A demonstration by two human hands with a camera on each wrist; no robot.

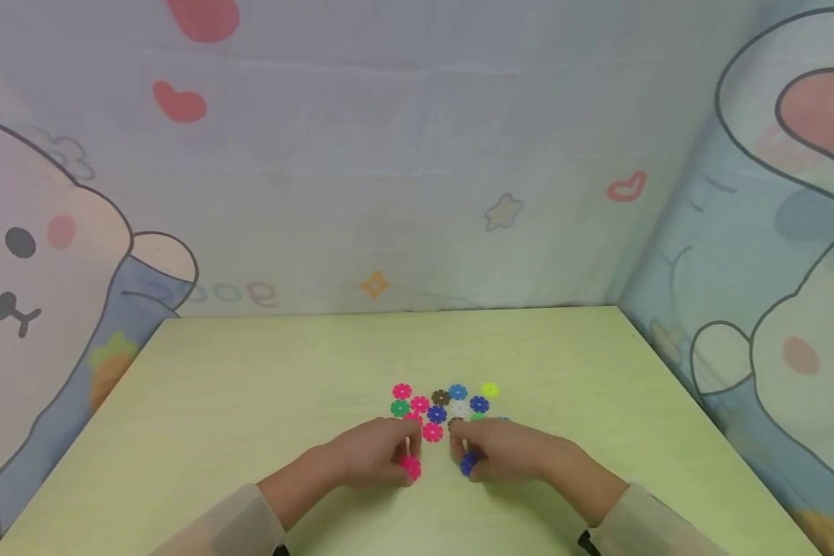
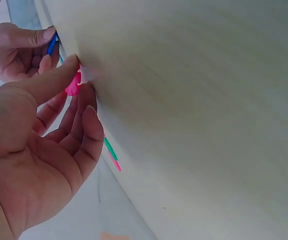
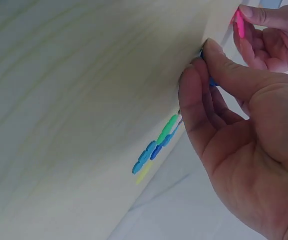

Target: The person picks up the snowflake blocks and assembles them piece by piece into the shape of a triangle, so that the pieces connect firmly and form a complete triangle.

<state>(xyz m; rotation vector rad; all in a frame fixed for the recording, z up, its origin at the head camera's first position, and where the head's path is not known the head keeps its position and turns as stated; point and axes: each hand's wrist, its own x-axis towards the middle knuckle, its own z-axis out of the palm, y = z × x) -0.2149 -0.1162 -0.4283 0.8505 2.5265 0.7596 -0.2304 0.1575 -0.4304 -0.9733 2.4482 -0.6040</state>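
Between the thumb and fingers of my left hand [image 1: 375, 452], a pink snowflake disc [image 1: 411, 467] is pinched on edge, low over the table. Opposite it, my right hand [image 1: 510, 450] pinches a dark blue snowflake disc [image 1: 469, 463] the same way. A small gap separates the two hands. The left wrist view shows the held pink disc [image 2: 74, 85] at the left fingertips. In the right wrist view the fingers hide most of the held blue disc [image 3: 212, 81]. Just beyond both hands lie loose discs, among them a pink one [image 1: 432, 432] and a dark blue one [image 1: 436, 415].
The loose discs form a cluster on the pale wooden table [image 1: 250, 386], with a green disc [image 1: 399, 408] at its left and a yellow disc [image 1: 489, 390] at its far right. My right hand partly covers several of them. A printed cloth [image 1: 417, 154] hangs behind the table.
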